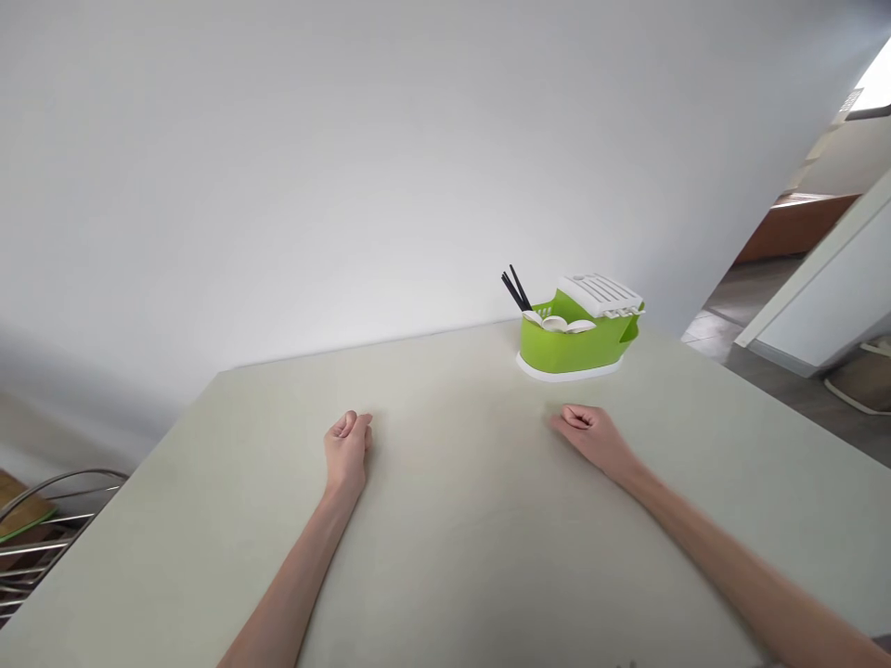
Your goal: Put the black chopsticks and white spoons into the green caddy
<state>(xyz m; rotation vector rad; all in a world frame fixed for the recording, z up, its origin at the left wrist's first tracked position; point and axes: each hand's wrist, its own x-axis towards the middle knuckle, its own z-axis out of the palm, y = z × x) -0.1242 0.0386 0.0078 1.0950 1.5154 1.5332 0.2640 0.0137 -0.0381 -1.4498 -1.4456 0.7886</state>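
My left hand [346, 443] rests on the pale table [445, 538], its fingers curled into a loose fist with nothing visible in it. On the other side, my right hand [586, 432] is likewise closed and lies on the tabletop. Behind and near the right hand stands a green utensil caddy [571, 348] with a white base and a white slotted top [600, 294]. Several white spoons [555, 324] lean in its open front part, and black chopsticks [516, 289] stick up at its left end. Neither hand touches the caddy.
A plain wall [390, 186] rises along the table's back edge. A metal rack [56, 520] is beside the table at lower left. To the right are a grey floor [752, 292] and a white partition [828, 278].
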